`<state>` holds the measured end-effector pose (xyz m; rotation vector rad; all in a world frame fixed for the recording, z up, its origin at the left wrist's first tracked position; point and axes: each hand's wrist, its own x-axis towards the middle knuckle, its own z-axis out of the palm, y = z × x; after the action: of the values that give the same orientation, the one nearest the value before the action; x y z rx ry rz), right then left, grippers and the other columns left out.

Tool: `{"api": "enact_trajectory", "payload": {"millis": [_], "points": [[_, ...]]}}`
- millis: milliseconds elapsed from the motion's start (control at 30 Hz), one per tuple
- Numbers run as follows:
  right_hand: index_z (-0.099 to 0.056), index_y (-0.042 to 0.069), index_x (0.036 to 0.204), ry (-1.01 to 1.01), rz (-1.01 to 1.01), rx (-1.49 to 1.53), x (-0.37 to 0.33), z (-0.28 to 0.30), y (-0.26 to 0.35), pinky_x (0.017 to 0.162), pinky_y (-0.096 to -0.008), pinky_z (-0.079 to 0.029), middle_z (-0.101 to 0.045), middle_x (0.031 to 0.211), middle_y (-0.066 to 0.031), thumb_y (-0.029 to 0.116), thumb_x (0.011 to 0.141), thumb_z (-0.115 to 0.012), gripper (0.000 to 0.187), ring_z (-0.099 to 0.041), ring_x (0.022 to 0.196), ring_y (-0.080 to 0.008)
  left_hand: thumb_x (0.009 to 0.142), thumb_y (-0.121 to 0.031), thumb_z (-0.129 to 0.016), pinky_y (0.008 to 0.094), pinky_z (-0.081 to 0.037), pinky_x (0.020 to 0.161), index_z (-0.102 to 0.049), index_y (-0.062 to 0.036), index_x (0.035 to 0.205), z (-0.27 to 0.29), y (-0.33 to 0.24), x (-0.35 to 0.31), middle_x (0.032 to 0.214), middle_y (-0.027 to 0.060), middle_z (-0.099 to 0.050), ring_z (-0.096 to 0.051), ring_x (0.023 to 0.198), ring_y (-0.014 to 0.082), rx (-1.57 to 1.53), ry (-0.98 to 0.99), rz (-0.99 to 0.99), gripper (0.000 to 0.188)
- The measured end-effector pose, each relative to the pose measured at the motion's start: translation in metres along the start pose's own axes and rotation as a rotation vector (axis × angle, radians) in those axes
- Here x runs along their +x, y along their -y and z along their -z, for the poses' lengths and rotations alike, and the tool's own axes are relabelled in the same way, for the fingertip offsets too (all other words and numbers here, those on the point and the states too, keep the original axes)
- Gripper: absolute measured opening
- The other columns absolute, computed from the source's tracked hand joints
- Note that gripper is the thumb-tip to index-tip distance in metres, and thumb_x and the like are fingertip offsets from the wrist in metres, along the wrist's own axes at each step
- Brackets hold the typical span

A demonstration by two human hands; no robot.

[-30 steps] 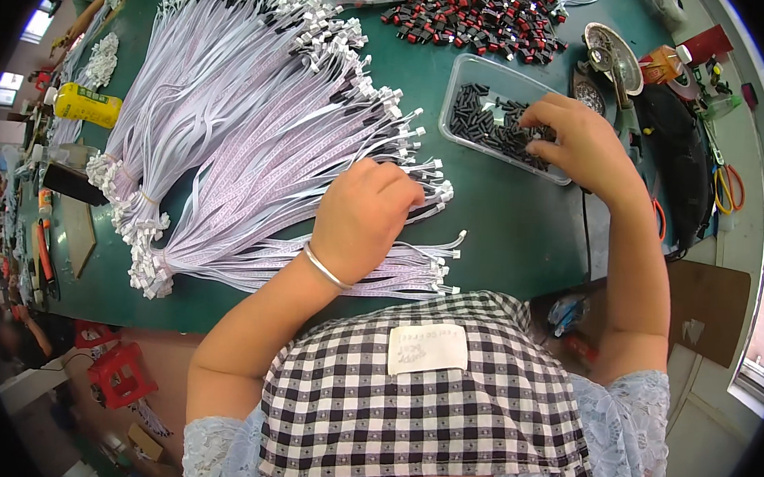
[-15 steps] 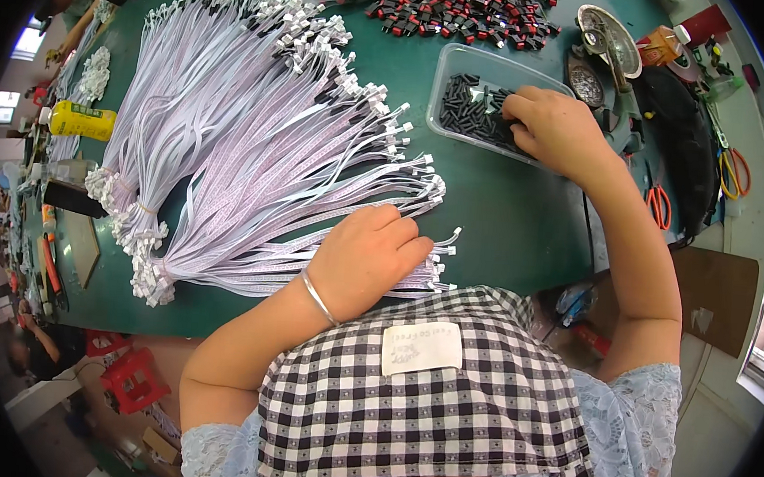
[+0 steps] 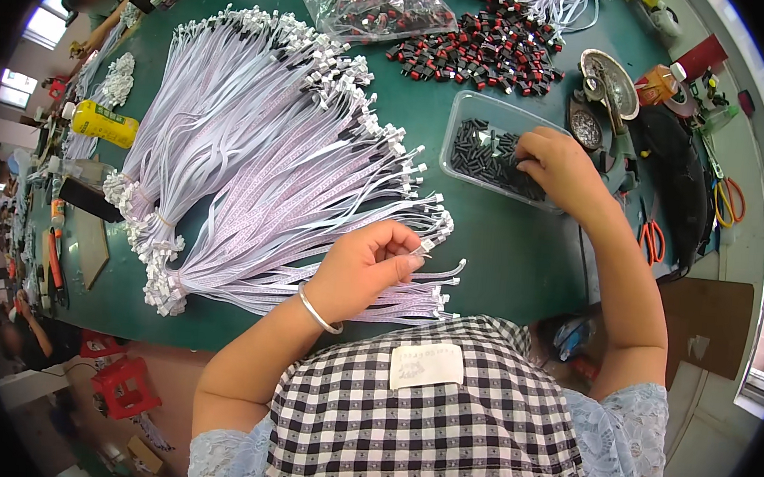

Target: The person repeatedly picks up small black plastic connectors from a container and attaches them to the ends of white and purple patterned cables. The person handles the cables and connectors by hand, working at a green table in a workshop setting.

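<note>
A large fanned bundle of pale white and lilac flat cables [image 3: 269,200] with small white plug ends lies across the green table. At its near right edge, my left hand [image 3: 364,268] pinches a cable's white connector [image 3: 427,247] between thumb and forefinger. To the right stands a clear plastic tub [image 3: 451,128] holding many short black tubes [image 3: 481,157]. My right hand [image 3: 564,169] reaches over the tub's right side, its fingertips drawn together at the tubes. Whatever those fingertips grip is too small to make out.
Behind the tub is a heap of black-and-red parts [image 3: 501,56], beside a clear bag [image 3: 380,12] of similar ones. Metal dishes [image 3: 607,81], orange-handled scissors [image 3: 652,240] and a black cloth-like item [image 3: 679,171] lie at right. A yellow bottle [image 3: 104,123] lies at left.
My left hand has risen from lying on the cables and turned, now lifting a white connector in a pinch. My right hand stays at the tub. The whole view has shifted slightly.
</note>
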<state>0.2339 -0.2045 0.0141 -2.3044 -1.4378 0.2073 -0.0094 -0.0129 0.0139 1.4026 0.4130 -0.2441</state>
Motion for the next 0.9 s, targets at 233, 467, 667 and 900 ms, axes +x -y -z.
{"api": "enact_trajectory", "payload": {"millis": [233, 467, 667, 900], "points": [[-0.058, 0.003, 0.086, -0.025, 0.028, -0.009, -0.002, -0.005, -0.001, 0.073, -0.0426, -0.046, -0.059, 0.082, -0.0141, 0.007, 0.08, -0.059, 0.008, -0.057, 0.082, -0.0352, 0.086, -0.006, -0.062, 0.0231, -0.049, 0.067, -0.054, -0.0058, 0.096, 0.005, -0.001, 0.004, 0.088, 0.0044, -0.061, -0.059, 0.075, 0.0098, -0.25, 0.055, 0.047, 0.012], [-0.06, 0.003, 0.087, -0.06, -0.018, -0.152, -0.005, 0.001, 0.01, 0.071, -0.0413, -0.048, -0.06, 0.082, -0.0131, 0.006, 0.08, -0.058, 0.007, -0.059, 0.081, -0.0346, 0.087, -0.007, -0.061, 0.0228, -0.048, 0.069, -0.054, -0.0061, 0.096, 0.007, 0.005, 0.006, 0.089, 0.0044, -0.061, -0.057, 0.074, 0.0088, -0.242, 0.077, 0.001, 0.011], [-0.066, 0.004, 0.088, -0.054, 0.154, 0.254, -0.019, 0.008, 0.059, 0.067, -0.0362, -0.05, -0.064, 0.083, -0.0107, 0.002, 0.075, -0.064, 0.013, -0.063, 0.077, -0.0298, 0.087, -0.007, -0.062, 0.0215, -0.047, 0.068, -0.056, -0.005, 0.097, 0.01, 0.006, 0.004, 0.087, 0.0038, -0.062, -0.056, 0.073, 0.0084, -0.333, 0.034, 0.02, 0.012], [-0.067, 0.004, 0.091, -0.192, 0.14, 0.747, -0.024, -0.032, 0.108, 0.068, -0.0306, -0.05, -0.066, 0.084, -0.0082, 0.003, 0.079, -0.064, 0.013, -0.064, 0.076, -0.0222, 0.087, -0.006, -0.061, 0.0214, -0.047, 0.067, -0.058, -0.0047, 0.096, 0.004, -0.001, 0.003, 0.087, 0.0032, -0.061, -0.055, 0.07, 0.0077, -0.237, 0.063, 0.035, 0.01]]}}
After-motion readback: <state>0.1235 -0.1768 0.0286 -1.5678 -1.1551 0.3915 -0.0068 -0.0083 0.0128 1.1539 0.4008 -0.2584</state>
